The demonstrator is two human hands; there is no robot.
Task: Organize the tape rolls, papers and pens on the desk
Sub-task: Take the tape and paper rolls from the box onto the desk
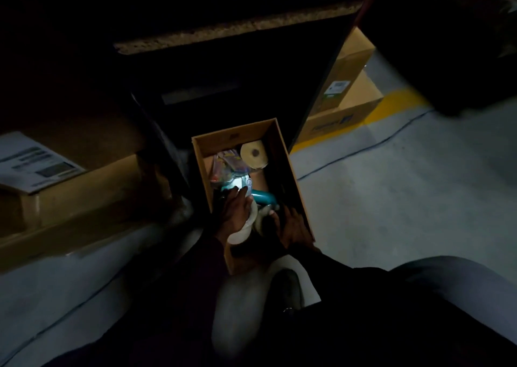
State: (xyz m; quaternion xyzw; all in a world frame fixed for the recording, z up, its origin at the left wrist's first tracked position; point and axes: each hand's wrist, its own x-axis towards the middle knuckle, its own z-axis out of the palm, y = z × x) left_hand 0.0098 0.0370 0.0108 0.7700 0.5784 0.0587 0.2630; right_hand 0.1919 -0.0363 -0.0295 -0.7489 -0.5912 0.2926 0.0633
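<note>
In the cardboard box point(230, 139) on the floor point(391, 198), the left hand point(233, 212) lays a spread grip over a white tape roll point(237, 236); best curl round it before lifting, while the right hand point(295, 226), its grip too dark to tell, steadies the box wall.

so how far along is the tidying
Partly done, it seems: a pale roll, a teal tape dispenser and a colourful packet already lie in the cardboard box. In hand: the left hand is on a white roll, the right hand at the box's right wall. Left: a printed sheet outside it, far left.
</note>
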